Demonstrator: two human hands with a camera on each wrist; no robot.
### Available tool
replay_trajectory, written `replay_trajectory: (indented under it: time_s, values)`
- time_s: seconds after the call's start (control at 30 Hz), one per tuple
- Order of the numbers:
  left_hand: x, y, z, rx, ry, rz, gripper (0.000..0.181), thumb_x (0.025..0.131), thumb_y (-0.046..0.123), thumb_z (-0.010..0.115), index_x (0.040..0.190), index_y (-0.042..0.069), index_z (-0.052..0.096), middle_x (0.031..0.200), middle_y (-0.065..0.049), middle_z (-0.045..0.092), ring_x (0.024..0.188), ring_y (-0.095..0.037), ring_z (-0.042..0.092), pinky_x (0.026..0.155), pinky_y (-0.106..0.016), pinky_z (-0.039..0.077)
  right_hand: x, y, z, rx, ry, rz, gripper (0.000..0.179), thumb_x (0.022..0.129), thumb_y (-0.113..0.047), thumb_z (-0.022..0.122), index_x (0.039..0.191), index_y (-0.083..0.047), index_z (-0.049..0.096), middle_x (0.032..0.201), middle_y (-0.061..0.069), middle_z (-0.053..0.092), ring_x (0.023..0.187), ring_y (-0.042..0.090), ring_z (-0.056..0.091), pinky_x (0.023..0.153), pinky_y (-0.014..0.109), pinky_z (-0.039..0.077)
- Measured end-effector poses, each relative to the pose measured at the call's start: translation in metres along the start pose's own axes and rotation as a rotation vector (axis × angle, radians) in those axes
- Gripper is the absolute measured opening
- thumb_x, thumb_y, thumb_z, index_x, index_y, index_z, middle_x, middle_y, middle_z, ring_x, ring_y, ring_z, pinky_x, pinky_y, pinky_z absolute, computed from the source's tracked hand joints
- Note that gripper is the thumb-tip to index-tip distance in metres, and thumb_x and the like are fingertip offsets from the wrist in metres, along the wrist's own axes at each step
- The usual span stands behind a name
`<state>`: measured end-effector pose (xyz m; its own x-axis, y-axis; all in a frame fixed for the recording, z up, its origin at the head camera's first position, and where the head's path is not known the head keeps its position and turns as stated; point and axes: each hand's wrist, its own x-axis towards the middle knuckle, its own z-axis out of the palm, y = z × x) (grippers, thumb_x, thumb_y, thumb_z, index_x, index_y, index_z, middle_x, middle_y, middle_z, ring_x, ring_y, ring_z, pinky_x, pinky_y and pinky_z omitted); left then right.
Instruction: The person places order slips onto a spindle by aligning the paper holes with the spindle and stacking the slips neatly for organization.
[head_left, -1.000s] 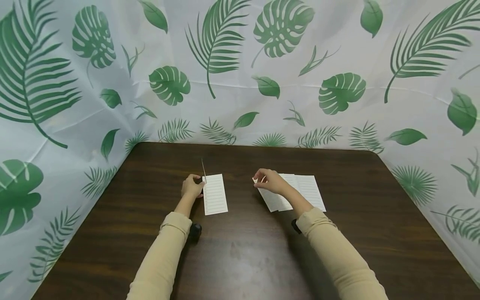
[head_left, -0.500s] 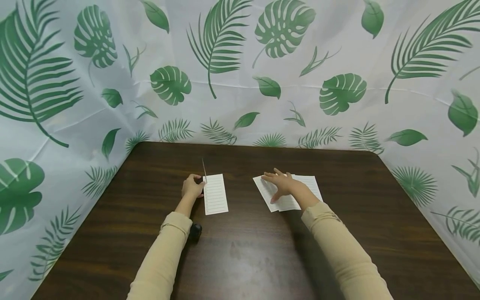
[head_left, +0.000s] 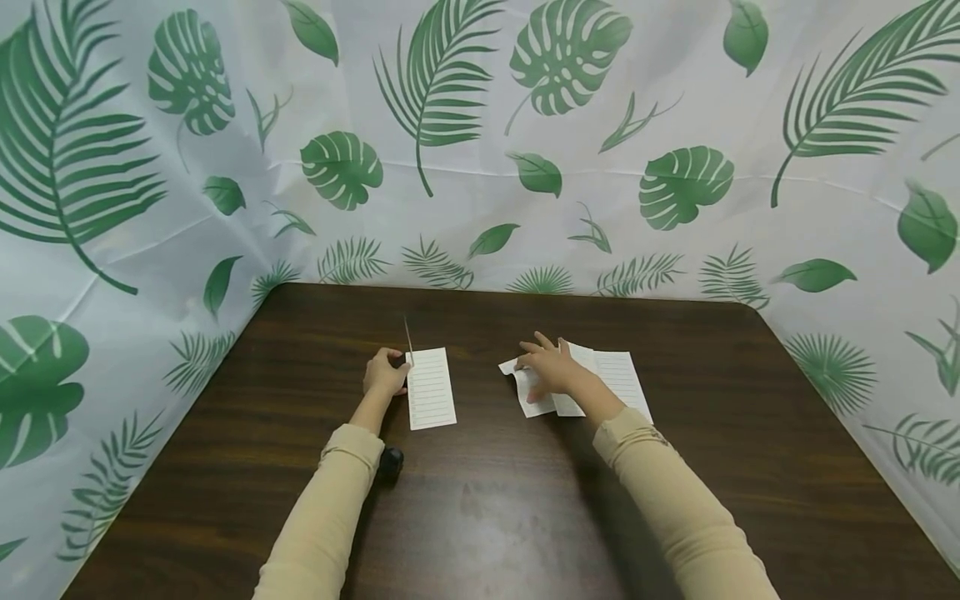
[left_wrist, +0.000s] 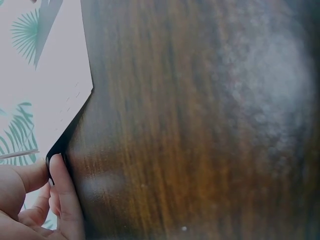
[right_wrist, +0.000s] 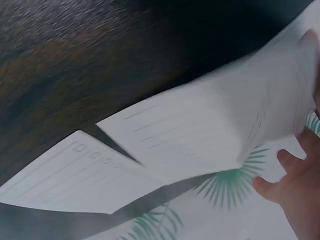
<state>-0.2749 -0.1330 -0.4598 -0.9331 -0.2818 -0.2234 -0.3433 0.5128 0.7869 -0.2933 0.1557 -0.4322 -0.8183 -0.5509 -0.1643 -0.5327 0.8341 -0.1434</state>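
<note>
In the head view my left hand [head_left: 385, 373] rests at the left edge of a white lined sheet [head_left: 432, 390]. The left wrist view shows its thumb and finger pinching a small black piece [left_wrist: 50, 167] at that sheet's corner. A thin pale rod [head_left: 408, 337] sticks out beyond this hand. To the right, my right hand [head_left: 551, 371] has its fingers and thumb on a second lined sheet [head_left: 538, 407], which buckles under them, its left corner raised. That sheet overlaps another lined sheet [head_left: 621, 379]. The right wrist view shows the gripped sheet [right_wrist: 195, 125] bent upward.
All of this lies on a dark brown wooden table [head_left: 480, 500]. White cloth with a green leaf print [head_left: 480, 108] hangs behind the table and along its sides. A black wrist device [head_left: 390, 463] shows below the left hand.
My right hand first pinched near the sheets' far left corner, then spread over them, and now bunches the leftmost sheet, creasing it. The left hand stays in place.
</note>
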Motion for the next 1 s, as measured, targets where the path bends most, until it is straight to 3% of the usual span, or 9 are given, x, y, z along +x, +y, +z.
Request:
replay_trajectory:
  time_s: [0.1,0.23,0.47,0.63,0.77,0.87,0.93,1.0]
  values:
    - [0.0,0.0,0.0,0.0,-0.005,0.006,0.034,0.093,0.018,0.058,0.125,0.008,0.052,0.131,-0.026,0.042,0.068,-0.019,0.056,0.047,-0.014,0.051,0.0,-0.005,0.001,-0.03,0.069,-0.048,0.055,0.063,-0.029,0.081,0.111,-0.01,0.065,0.144,0.021,0.041,0.139,0.047,0.021,0.106,0.073,0.018]
    - [0.001,0.0,0.0,-0.003,-0.013,0.013,0.035,0.094,0.018,0.058,0.126,0.007,0.051,0.132,-0.026,0.042,0.069,-0.019,0.056,0.048,-0.014,0.052,0.002,-0.007,0.004,-0.002,0.147,-0.084,0.05,0.07,-0.026,0.079,0.114,-0.01,0.063,0.14,0.02,0.045,0.134,0.046,0.031,0.105,0.068,0.026]
    - [0.002,0.0,-0.002,0.001,-0.017,0.01,0.034,0.094,0.019,0.058,0.126,0.007,0.051,0.133,-0.026,0.042,0.053,-0.01,0.052,0.047,-0.015,0.052,0.004,-0.007,0.011,0.102,0.262,-0.143,0.049,0.075,-0.017,0.079,0.116,-0.018,0.052,0.123,0.02,0.042,0.1,0.044,0.048,0.078,0.054,0.046]
    - [0.003,0.0,-0.002,-0.003,-0.017,0.017,0.034,0.094,0.019,0.058,0.126,0.007,0.051,0.133,-0.026,0.044,0.048,-0.006,0.05,0.047,-0.015,0.052,0.006,-0.01,0.014,0.234,0.269,-0.077,0.066,0.074,0.002,0.076,0.129,-0.01,0.043,0.119,0.025,0.037,0.08,0.034,0.053,0.061,0.036,0.05]
    - [0.003,-0.001,-0.001,-0.002,-0.012,0.024,0.034,0.094,0.018,0.057,0.125,0.007,0.051,0.132,-0.027,0.044,0.049,-0.007,0.05,0.047,-0.015,0.052,0.007,-0.013,0.017,0.38,0.274,0.014,0.087,0.076,0.018,0.065,0.147,-0.009,0.023,0.133,0.032,0.026,0.057,0.021,0.046,0.051,0.025,0.041]
    - [0.002,-0.002,0.0,-0.001,-0.01,0.024,0.033,0.094,0.018,0.058,0.125,0.007,0.052,0.131,-0.027,0.044,0.05,-0.007,0.05,0.047,-0.015,0.052,0.008,-0.012,0.019,0.479,0.298,0.061,0.103,0.077,0.019,0.061,0.152,-0.015,0.0,0.144,0.034,0.017,0.059,0.018,0.045,0.052,0.022,0.04]
    - [0.002,-0.002,0.0,0.0,-0.008,0.024,0.033,0.094,0.018,0.058,0.125,0.007,0.052,0.131,-0.027,0.045,0.051,-0.008,0.049,0.047,-0.015,0.052,0.009,-0.011,0.02,0.522,0.316,0.084,0.107,0.078,0.016,0.062,0.151,-0.014,-0.011,0.144,0.035,0.027,0.065,0.023,0.052,0.056,0.025,0.044]
    - [0.002,-0.003,0.0,-0.002,-0.002,0.024,0.033,0.094,0.018,0.058,0.125,0.007,0.052,0.131,-0.026,0.045,0.052,-0.008,0.049,0.047,-0.015,0.052,0.009,-0.011,0.021,0.561,0.335,0.099,0.104,0.079,0.014,0.062,0.151,-0.008,-0.011,0.135,0.036,0.043,0.077,0.032,0.059,0.062,0.031,0.05]
